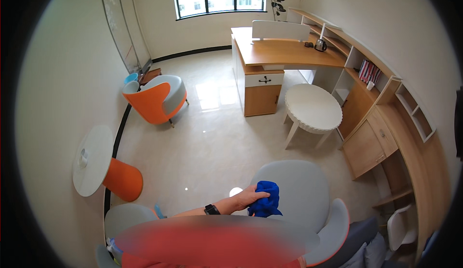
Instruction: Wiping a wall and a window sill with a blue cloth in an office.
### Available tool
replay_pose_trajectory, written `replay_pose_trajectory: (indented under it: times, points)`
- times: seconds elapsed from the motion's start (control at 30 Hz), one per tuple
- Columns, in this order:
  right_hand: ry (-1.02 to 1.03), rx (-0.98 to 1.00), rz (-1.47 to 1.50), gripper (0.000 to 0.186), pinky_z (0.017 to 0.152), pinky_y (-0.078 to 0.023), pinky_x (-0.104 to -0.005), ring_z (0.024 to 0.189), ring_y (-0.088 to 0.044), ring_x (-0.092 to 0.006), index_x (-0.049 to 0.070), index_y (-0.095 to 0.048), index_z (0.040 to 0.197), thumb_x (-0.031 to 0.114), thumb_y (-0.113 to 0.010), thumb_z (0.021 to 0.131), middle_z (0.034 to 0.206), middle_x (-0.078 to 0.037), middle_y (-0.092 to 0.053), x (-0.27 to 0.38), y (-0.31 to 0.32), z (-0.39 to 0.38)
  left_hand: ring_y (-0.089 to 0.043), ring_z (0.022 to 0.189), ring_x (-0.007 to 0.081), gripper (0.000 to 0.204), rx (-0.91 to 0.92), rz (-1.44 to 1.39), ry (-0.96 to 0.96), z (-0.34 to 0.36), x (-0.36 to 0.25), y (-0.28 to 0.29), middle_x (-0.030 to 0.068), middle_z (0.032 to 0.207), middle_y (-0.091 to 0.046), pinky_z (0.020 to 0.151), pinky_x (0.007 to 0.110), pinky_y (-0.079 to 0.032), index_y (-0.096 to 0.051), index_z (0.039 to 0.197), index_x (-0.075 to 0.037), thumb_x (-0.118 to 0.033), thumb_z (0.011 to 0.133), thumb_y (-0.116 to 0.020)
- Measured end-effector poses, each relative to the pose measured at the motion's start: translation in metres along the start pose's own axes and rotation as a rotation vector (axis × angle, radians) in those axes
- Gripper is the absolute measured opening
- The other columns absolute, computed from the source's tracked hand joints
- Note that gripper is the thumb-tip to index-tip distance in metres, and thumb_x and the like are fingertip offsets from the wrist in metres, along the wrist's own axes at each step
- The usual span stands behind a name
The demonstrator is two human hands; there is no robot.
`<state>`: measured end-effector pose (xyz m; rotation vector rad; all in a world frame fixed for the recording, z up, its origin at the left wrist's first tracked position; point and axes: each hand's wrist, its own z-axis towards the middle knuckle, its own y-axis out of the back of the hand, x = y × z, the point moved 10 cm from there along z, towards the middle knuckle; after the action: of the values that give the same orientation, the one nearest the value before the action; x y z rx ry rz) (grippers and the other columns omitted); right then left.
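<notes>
My left hand, with a dark watch on its wrist, reaches across to the right in front of me. Its fingers are closed round a crumpled blue cloth. The cloth is over the grey seat of an orange-edged chair just ahead; whether it presses on the seat I cannot tell. My right hand does not show; a blurred red and grey shape covers the lower middle.
Left of me are a round white table with an orange base and an orange-and-grey armchair. Ahead right stand a round white stool table and a wooden desk with a kettle. Wooden shelving lines the right wall.
</notes>
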<state>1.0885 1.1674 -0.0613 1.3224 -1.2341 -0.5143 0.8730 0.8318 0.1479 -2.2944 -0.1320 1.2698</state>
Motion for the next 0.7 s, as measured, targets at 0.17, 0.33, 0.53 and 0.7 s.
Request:
replay_pose_trajectory:
  times: [0.17, 0.33, 0.53, 0.7]
  points:
    - [-0.407, 0.548, 0.222, 0.045, 0.096, -0.038, -0.0443, 0.118, -0.046, -0.0365, 0.015, -0.046, 0.133, 0.033, -0.043, 0.092, 0.129, -0.018, -0.05, 0.016, -0.015, 0.037, -0.059, 0.101, 0.0167, 0.044, 0.14, 0.19, 0.035, 0.039, -0.013, -0.002, 0.0076, 0.113, -0.061, 0.09, 0.032, -0.048, -0.05, 0.126, -0.004, -0.02, 0.087, -0.063]
    - [-0.493, 0.132, 0.75, 0.032, 0.09, -0.044, -0.0433, 0.105, -0.053, -0.0348, 0.01, -0.054, 0.121, 0.026, -0.044, 0.095, 0.115, -0.017, -0.058, 0.102, 0.078, 0.112, -0.058, 0.099, 0.0142, 0.044, 0.24, 0.346, 0.014, 0.07, -0.051, 0.035, 0.006, 0.111, -0.061, 0.089, 0.03, -0.047, -0.051, 0.127, -0.005, -0.02, 0.087, -0.063]
    - [-0.549, -0.263, 1.165, 0.025, 0.085, -0.049, -0.0422, 0.093, -0.061, -0.0331, 0.005, -0.062, 0.109, 0.02, -0.045, 0.099, 0.102, -0.016, -0.065, 0.148, 0.165, 0.208, -0.059, 0.098, 0.014, 0.041, 0.16, 0.317, -0.061, 0.105, -0.103, 0.153, 0.0057, 0.109, -0.063, 0.087, 0.03, -0.048, -0.053, 0.125, -0.004, -0.019, 0.087, -0.063]
    - [-0.166, 0.046, 0.436, 0.038, 0.072, -0.052, -0.0373, 0.082, -0.067, -0.0291, 0.007, -0.059, 0.115, 0.023, -0.068, 0.081, 0.091, -0.015, -0.068, 0.171, 0.134, 0.355, -0.059, 0.101, 0.014, 0.041, 0.081, 0.243, -0.039, 0.113, -0.168, 0.224, 0.0062, 0.112, -0.063, 0.091, 0.03, -0.047, -0.053, 0.125, -0.003, -0.015, 0.088, -0.063]
